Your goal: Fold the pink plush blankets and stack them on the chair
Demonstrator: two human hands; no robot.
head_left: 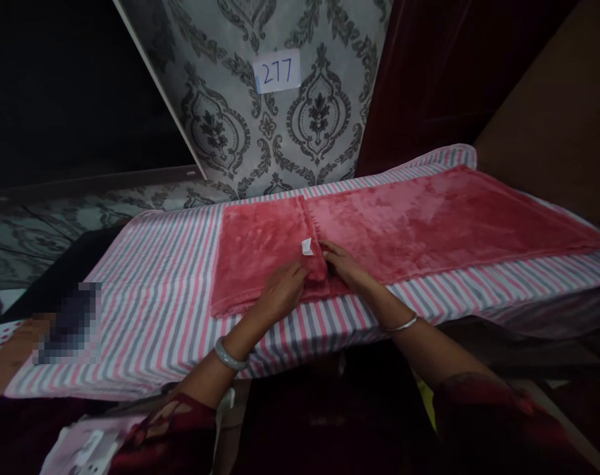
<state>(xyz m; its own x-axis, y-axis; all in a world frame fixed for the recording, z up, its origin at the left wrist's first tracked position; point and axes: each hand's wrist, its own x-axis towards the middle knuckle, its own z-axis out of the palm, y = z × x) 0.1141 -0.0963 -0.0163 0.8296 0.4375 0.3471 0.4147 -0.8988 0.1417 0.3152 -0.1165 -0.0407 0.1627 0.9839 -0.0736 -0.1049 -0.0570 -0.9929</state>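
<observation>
A long red plush towel (419,218) lies spread along the table, its left end folded over into a layered square. On that folded part, close to its right edge, sits a small white tag (306,247). My left hand (284,288) is closed on the towel's near edge, just below the tag, with its fingertips partly hidden. My right hand (343,265) is at the right edge of the fold, fingers bent around the fabric. Both hands are close together, with the bunched edge between them.
A pink, grey and white striped cloth (156,264) covers the table. Behind it stands a patterned wall with a paper marked 277 (277,70). A large dark screen (72,92) is at the upper left. Another person's arm (13,349) rests at the left edge, beside a blurred-out patch.
</observation>
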